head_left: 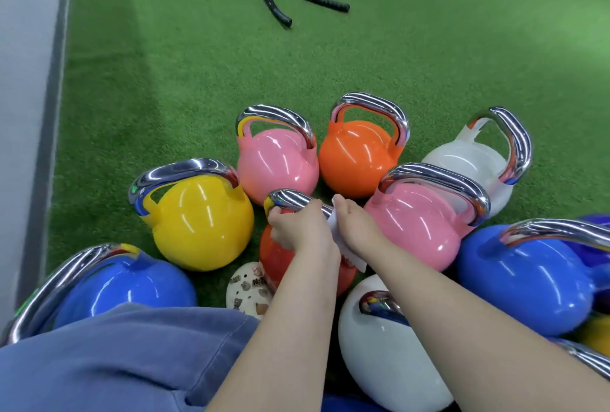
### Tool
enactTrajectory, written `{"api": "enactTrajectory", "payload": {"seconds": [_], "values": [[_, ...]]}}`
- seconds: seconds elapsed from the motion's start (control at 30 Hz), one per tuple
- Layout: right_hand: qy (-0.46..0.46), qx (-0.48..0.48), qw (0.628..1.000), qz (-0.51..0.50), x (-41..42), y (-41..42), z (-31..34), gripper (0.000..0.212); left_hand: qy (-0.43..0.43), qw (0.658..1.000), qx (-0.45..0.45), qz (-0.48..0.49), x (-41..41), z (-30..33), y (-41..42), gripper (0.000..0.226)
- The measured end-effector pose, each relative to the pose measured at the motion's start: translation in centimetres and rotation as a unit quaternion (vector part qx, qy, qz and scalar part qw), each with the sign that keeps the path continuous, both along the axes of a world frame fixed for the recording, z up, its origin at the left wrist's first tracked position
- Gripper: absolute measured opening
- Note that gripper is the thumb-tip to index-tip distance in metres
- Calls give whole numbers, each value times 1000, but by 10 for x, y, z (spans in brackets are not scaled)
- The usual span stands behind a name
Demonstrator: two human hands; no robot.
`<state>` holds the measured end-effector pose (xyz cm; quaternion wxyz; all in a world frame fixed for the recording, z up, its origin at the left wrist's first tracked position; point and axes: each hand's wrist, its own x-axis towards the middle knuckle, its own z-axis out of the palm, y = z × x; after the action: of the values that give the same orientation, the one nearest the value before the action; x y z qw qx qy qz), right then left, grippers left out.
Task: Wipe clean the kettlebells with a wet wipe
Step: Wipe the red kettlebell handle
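The red kettlebell (280, 259) stands on the green turf floor (198, 64) in the middle of the cluster, ringed by the yellow kettlebell (201, 223), two pink ones, an orange, white and blue ones. Its chrome handle (290, 200) is the part being cleaned. The left hand (297, 226) is curled round the handle, steadying it; the right hand (353, 223) pinches the wet wipe (333, 223) against the handle's right end. I'd say the handle wipe is under way. Next, the wipe probably needs drawing along the bar, so the left hand must shift clear, then down over the red body.
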<state>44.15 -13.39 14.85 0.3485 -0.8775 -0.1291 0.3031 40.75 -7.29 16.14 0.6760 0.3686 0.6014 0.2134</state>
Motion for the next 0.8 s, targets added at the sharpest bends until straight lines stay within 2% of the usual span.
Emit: {"api": "enactTrajectory", "payload": {"seconds": [0.07,0.17,0.23,0.27,0.3,0.37,0.4,0.43,0.47,0.5,0.53,0.6,0.73,0.8], "values": [[-28,17,999,43,-7,-1,1,33,18,991,123,-42,4,9,7,57],[-57,48,993,87,-5,-4,-11,44,-41,961,222,-162,30,37,8,40],[-83,1,986,146,-6,-7,-6,42,-68,907,285,-301,50,48,6,36],[-105,-32,979,169,-8,-9,-3,41,-64,851,343,-391,55,51,7,35],[-127,-57,973,185,-9,-11,-3,39,-44,758,418,-498,59,50,13,35],[-175,-100,964,176,-8,-12,-10,31,45,525,495,-691,57,43,33,38],[-192,-116,960,166,-9,-11,-11,29,97,429,503,-744,55,38,47,39],[-214,-125,955,164,-8,-9,-10,29,140,368,502,-770,51,35,61,40],[-229,-136,949,171,-8,-6,-11,29,164,332,501,-783,44,35,72,39],[-237,-146,943,181,-7,-3,-9,28,174,308,505,-787,38,36,82,37],[-235,-156,941,188,-5,0,-6,26,170,298,514,-786,31,38,89,36],[-232,-171,939,191,1,10,0,23,143,305,539,-772,20,40,102,37],[-233,-198,934,187,7,40,7,26,92,401,560,-719,6,29,123,45],[-256,-208,925,189,5,55,7,29,77,427,565,-702,2,18,129,48]]}}
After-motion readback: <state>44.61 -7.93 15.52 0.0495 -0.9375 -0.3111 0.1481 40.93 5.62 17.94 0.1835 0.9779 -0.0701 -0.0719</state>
